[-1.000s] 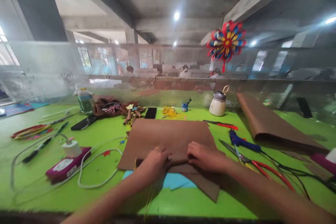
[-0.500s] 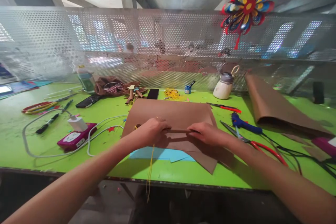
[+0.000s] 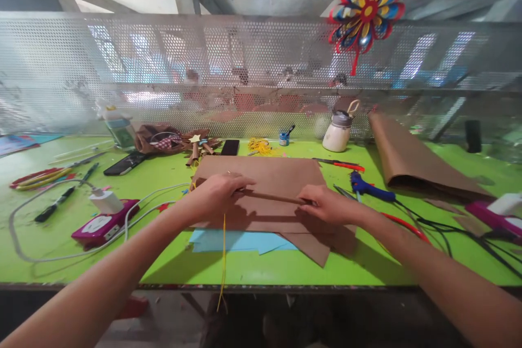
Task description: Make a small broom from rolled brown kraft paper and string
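A thin brown paper roll (image 3: 272, 197) is stretched between my two hands, just above a large sheet of brown paper (image 3: 261, 171). My left hand (image 3: 223, 191) is closed on its left end, and my right hand (image 3: 322, 204) pinches the right end. Light blue paper (image 3: 240, 241) sticks out from under the brown sheet at the front. Yellow string (image 3: 224, 261) hangs below my left hand and over the table's front edge.
On the right lie a blue glue gun (image 3: 373, 189), red-handled scissors (image 3: 408, 227) and a folded brown sheet (image 3: 424, 166). A white bottle (image 3: 337, 133) stands behind. To the left are a magenta power strip (image 3: 104, 227), cables, a marker (image 3: 57, 204) and a black phone (image 3: 124, 163).
My hands have moved apart, and more of the paper roll shows between them, now slanting down to the right. The whole view has shifted slightly.
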The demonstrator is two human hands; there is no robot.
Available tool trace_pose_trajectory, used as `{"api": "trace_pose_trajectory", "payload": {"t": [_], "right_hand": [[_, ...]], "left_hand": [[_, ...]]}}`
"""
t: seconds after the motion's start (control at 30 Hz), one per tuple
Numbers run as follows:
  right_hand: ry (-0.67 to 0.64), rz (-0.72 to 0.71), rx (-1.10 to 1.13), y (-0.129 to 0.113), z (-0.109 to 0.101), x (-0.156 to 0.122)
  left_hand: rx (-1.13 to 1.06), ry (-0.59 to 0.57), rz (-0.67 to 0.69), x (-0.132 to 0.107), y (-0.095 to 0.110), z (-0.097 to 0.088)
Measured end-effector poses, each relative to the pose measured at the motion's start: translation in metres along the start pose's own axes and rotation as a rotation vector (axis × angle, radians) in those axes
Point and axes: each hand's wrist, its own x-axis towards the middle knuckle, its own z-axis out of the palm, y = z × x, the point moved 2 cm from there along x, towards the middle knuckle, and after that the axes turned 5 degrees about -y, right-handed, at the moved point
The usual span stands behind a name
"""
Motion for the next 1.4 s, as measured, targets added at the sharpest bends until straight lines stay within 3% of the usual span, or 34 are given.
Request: {"api": "trace_pose_trajectory", "payload": {"t": [0.1,0.23,0.33,0.4,0.47,0.53,0.6,0.63,0.73,0.8,0.87,1.1,1.27,1.4], "right_hand": [[-0.072,0.008,0.241,-0.018,-0.011,-0.004],[-0.285,0.012,1.020,-0.043,-0.003,-0.010],[-0.296,0.038,1.367,-0.059,0.012,-0.012],[-0.223,0.080,1.376,-0.064,0.022,-0.012],[-0.075,0.149,1.237,-0.065,0.029,-0.009],[0.129,0.215,0.960,-0.062,0.032,-0.007],[0.311,0.262,0.595,-0.061,0.031,-0.006],[0.363,0.288,0.410,-0.061,0.029,-0.005],[0.355,0.373,-0.029,-0.070,0.025,-0.003],[0.302,0.405,-0.183,-0.077,0.024,0.000],[0.284,0.401,-0.253,-0.083,0.025,0.003],[0.270,0.334,-0.260,-0.084,0.041,0.008],[0.287,0.294,-0.045,-0.081,0.052,0.005],[0.224,0.272,0.128,-0.086,0.054,0.002]], "left_hand": [[0.110,0.118,0.131,0.006,0.005,-0.008],[0.160,0.316,0.246,0.011,0.015,-0.015],[0.152,0.477,0.241,0.012,0.022,-0.012],[0.126,0.582,0.206,0.011,0.025,-0.008],[0.086,0.684,0.128,0.010,0.027,-0.002],[-0.026,0.801,0.002,0.009,0.027,0.005],[-0.301,0.882,-0.170,0.008,0.027,0.014],[-0.508,0.867,-0.264,0.009,0.027,0.020],[-1.133,0.573,-0.473,0.016,0.034,0.043],[-1.396,0.461,-0.502,0.021,0.043,0.053],[-1.572,0.422,-0.510,0.025,0.051,0.060],[-1.861,0.434,-0.601,0.026,0.057,0.070],[-1.859,0.369,-0.596,0.023,0.053,0.074],[-1.858,0.367,-0.593,0.022,0.055,0.074]]}}
